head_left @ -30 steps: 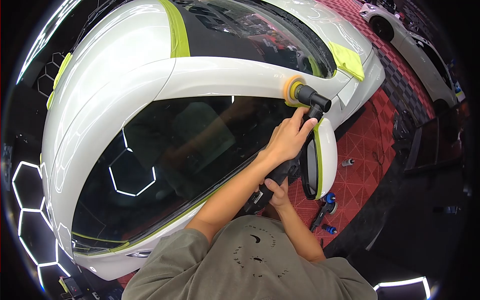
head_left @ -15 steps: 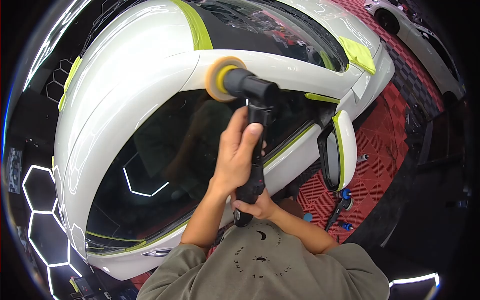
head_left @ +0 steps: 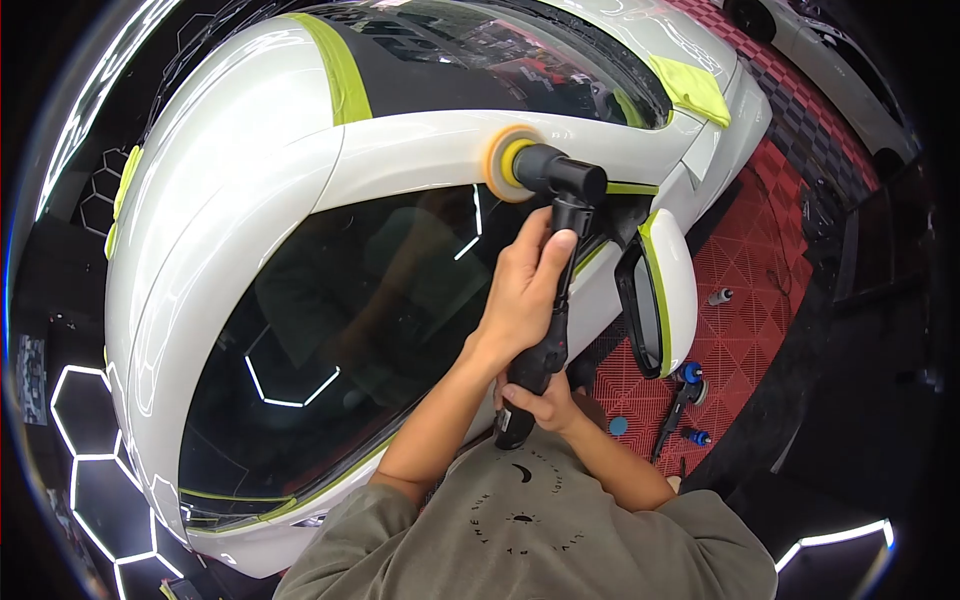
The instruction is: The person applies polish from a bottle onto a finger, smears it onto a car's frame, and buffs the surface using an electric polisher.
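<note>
My left hand is wrapped round the neck of a black cordless polisher, just below its head. Lower down, my right hand grips the handle close to the battery end. The polisher's orange foam pad, on a yellow backing, rests against the white roof rail of a car, above the dark side window. The pad's edge looks blurred. Green masking tape lines the black roof panel and the window edges.
The white side mirror, edged with tape, juts out at the right. A yellow-green towel lies by the windshield base. On the red tiled floor are a second polisher and a small bottle. Another car stands at the upper right.
Both hands and the polisher have moved right, carrying the pad along the roof rail toward the windshield. The view has shifted slightly. Both grips stay the same.
</note>
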A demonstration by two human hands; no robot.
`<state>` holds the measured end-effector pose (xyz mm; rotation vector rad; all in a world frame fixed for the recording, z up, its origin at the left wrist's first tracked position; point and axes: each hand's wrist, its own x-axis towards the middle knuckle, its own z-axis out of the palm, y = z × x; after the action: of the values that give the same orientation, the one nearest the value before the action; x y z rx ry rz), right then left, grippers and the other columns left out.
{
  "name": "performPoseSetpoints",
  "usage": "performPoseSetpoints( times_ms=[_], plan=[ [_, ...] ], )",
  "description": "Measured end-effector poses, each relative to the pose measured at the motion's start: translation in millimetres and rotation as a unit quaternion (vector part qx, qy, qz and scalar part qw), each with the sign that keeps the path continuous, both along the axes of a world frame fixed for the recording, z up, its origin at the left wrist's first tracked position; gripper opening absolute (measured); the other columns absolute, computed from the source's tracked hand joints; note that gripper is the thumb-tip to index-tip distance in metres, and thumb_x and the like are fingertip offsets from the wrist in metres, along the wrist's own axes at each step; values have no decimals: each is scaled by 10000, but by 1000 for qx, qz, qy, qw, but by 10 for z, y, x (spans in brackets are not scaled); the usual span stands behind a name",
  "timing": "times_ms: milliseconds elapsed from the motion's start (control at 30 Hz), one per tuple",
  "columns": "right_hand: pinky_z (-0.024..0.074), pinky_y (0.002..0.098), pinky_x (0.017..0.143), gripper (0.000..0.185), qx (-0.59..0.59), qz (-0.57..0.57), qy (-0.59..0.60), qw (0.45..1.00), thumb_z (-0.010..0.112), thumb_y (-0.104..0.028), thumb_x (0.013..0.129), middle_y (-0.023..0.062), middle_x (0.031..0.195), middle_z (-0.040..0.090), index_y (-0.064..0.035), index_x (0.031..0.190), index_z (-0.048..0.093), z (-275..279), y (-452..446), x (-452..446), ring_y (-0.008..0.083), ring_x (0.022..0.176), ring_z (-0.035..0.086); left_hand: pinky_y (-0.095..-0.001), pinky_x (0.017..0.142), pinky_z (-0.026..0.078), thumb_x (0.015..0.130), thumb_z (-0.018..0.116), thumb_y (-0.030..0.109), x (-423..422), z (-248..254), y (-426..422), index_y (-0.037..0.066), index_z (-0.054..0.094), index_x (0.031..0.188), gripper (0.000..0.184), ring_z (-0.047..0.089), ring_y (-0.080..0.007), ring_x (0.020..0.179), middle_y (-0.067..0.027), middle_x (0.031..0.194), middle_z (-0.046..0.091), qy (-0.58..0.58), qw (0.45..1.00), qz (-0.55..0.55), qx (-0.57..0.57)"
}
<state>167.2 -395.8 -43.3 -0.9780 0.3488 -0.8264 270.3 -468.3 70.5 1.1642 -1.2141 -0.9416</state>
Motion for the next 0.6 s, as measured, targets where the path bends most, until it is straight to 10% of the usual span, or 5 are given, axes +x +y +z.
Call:
performPoseSetpoints(
  times_ms=[467, 600],
  plan=[
    [516, 294, 556, 225, 95, -109, -27, 989, 643, -52, 865, 82, 807, 599, 13, 1040, 518, 39, -359, -346, 181, 642, 648, -349, 660, 469, 1012, 466, 333, -503, -159, -696, -18, 508, 1234, 418, 608, -209, 645, -144, 771, 655, -1, 998, -26, 56],
    [518, 289, 550, 227, 37, -103, 70, 992, 666, -41, 846, 71, 740, 609, 15, 1011, 520, 433, -267, -314, 159, 593, 641, -259, 513, 470, 1048, 408, 391, -225, 178, -464, 18, 444, 1301, 452, 550, -115, 514, -54, 676, 562, 39, 999, -13, 19]
  ],
)
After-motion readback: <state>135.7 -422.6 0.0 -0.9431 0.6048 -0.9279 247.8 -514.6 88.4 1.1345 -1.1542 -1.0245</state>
